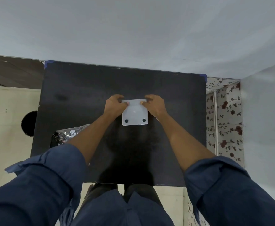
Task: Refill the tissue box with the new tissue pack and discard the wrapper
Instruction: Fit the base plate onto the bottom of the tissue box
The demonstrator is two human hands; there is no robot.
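Both hands, left hand [115,104] and right hand [154,104], grip the tissue box [134,114] mid-table [84,88], its edges far off.

Soft, even light; my shadow pools dark on the table [84,88] below my arms. Edges bow with wide-angle distortion; sleeves [40,185] blur slightly.

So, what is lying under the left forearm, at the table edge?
A dark printed plastic pack with a small white label lies on the black table. The left forearm and sleeve cover its near part, so its full shape and contents cannot be seen.
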